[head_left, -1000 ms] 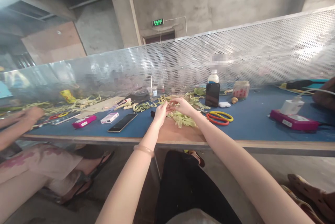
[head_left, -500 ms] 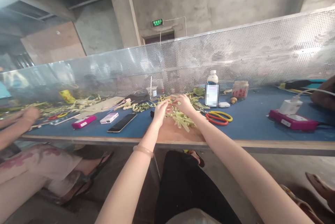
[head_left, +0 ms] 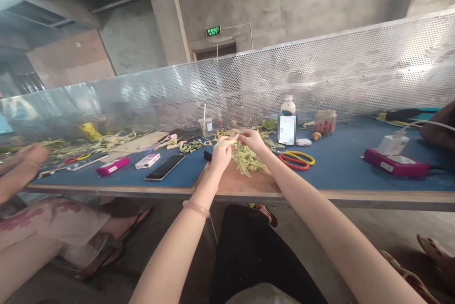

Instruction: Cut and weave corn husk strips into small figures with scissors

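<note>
In the head view my left hand (head_left: 222,153) is closed round a pale green plant strip (head_left: 228,142), raised just above the board. My right hand (head_left: 253,141) is closed in a pinch at the strip's right end, close beside the left one. Below and right of them lies a loose heap of pale green plant strips (head_left: 250,164) on a brown board (head_left: 232,181). More peelings and green leaves (head_left: 268,126) lie behind my hands. Scissors with red and yellow handles (head_left: 296,161) rest right of my right wrist.
A bottle (head_left: 287,124), a jar (head_left: 325,122) and a magenta box with a white charger (head_left: 394,161) stand to the right. Leftward lie a phone (head_left: 165,167), a small white box (head_left: 148,161) and another magenta box (head_left: 113,166). A co-worker's hands (head_left: 33,154) are at far left. A perforated metal screen (head_left: 159,95) runs behind.
My left hand has turned and closed, with the pale green strip showing in it. My right hand has shifted slightly right and its fingers have come together in a pinch.
</note>
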Tool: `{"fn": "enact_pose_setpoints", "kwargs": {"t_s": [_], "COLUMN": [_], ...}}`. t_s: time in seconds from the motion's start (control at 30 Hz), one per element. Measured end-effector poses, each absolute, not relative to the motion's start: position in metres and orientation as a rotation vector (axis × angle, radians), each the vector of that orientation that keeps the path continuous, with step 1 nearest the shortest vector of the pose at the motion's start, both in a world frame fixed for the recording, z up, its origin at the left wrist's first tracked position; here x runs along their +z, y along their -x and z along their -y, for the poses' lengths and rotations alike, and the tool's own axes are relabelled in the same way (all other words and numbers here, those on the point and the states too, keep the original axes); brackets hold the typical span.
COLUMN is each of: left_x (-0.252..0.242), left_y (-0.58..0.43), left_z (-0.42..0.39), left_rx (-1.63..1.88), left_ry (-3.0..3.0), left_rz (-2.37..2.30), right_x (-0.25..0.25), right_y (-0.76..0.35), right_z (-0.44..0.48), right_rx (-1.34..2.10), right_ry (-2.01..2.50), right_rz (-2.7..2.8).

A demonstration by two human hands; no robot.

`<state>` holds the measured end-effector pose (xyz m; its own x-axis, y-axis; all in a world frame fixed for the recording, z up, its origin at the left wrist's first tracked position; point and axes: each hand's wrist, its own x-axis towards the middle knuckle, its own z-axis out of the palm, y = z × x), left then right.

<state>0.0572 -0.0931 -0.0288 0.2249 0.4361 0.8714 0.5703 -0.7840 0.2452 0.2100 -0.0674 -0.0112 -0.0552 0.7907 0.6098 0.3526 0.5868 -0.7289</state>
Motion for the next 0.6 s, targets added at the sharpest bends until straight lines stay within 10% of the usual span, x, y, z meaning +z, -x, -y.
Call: {"fn": "enact_pose_setpoints", "kwargs": {"t_s": [0.6], "left_x": [-0.031], "left_y": [-0.065], "left_z": [0.107], "left_rx": [-1.365], "left_ry": [2.470], "left_rz": [0.830], "right_x": [-0.008], "right_y": [-0.212], "right_z": [0.070], "right_rx": [0.995], "right_ry": [0.902], "right_rz": [1.294]}}
